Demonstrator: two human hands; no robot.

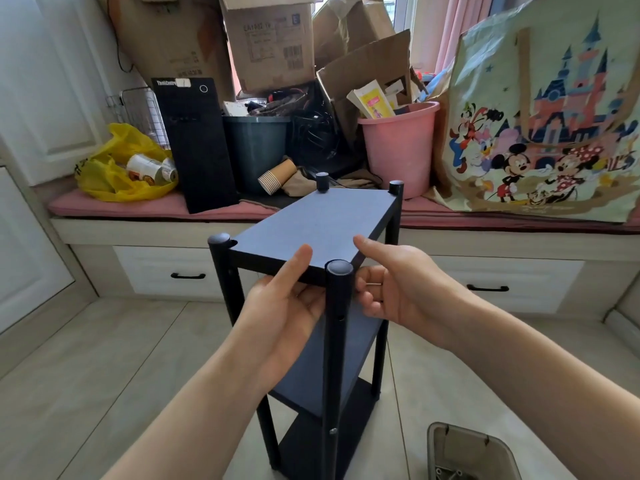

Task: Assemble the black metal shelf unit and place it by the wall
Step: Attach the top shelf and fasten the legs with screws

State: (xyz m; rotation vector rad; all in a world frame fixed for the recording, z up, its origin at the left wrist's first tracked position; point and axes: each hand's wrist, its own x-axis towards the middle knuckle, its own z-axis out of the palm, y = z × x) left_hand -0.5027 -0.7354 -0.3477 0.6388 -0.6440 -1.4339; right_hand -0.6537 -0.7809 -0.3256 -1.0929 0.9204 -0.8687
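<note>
The black shelf unit [311, 226] stands upright on the tiled floor [104, 358], three boards between four capped posts. Just behind it runs a low, pink-cushioned surface [156, 206] with drawers beneath, crowded with a black computer tower [197, 150], a yellow bag [114, 168], a dark bin [256, 150], a stack of paper cups [277, 176], a pink bucket [398, 150], a cartoon tote bag [536, 133] and cardboard boxes [270, 39]. A grey tray [467, 452] sits on the floor beside the unit's foot. The left grip [280, 306] pinches the top board's near edge, thumb above, fingers below. The right grip [398, 289] holds the near right corner, thumb on the board, fingers curled beside the near post [337, 306], which rises between both.
</note>
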